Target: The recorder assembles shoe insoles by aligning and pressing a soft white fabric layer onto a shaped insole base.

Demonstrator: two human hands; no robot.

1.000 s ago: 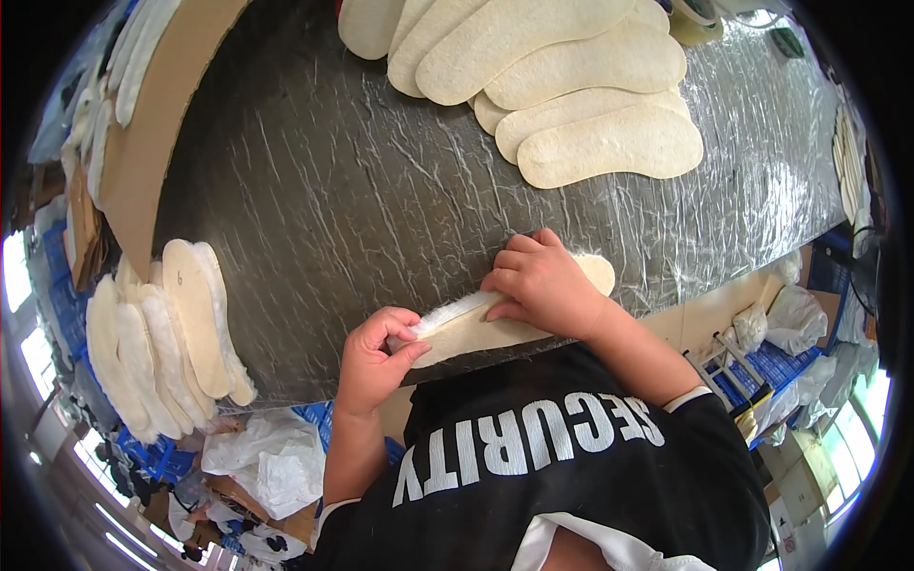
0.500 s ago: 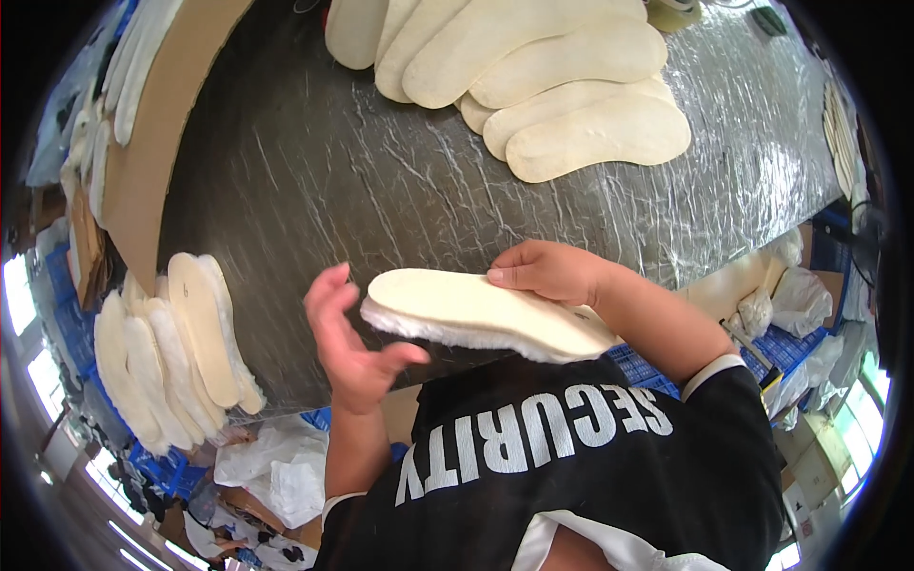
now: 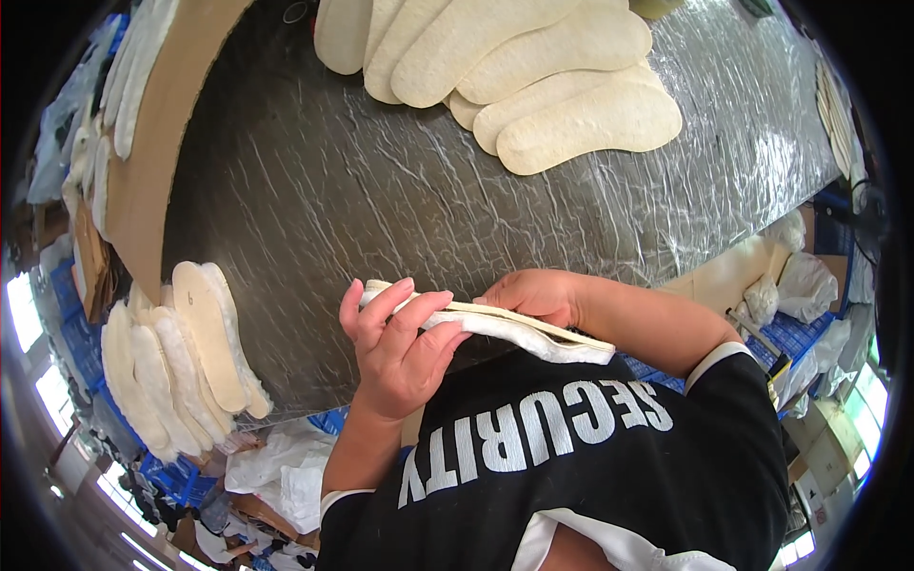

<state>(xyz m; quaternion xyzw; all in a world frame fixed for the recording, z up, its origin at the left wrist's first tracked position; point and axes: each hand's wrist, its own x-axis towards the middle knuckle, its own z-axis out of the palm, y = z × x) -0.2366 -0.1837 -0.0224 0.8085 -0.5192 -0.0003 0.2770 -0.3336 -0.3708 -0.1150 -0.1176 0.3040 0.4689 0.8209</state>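
A cream insole with a fluffy white underside (image 3: 533, 335) is tilted nearly edge-on in front of my chest. My left hand (image 3: 400, 347) is closed on its left end, fingers laid along the white fleece side. From the far side, my right hand (image 3: 533, 297) grips the insole near its middle; the fingertips are partly hidden behind it. Beyond my hands, at the far side of the table, overlapping cream insoles (image 3: 590, 124) lie fanned out. To the left of my left hand sits a row of fleecy insoles (image 3: 186, 352) leaning on one another.
The table (image 3: 286, 209) has a wrinkled, shiny plastic cover. A tall cardboard sheet (image 3: 157, 143) stands along its left edge. White plastic bags (image 3: 281, 466) lie below the near left edge, and more bags and blue crates (image 3: 776, 347) are at the right.
My left hand has moved right and closed on the insole's left end. The insole has turned from showing its flat cream face to nearly edge-on.
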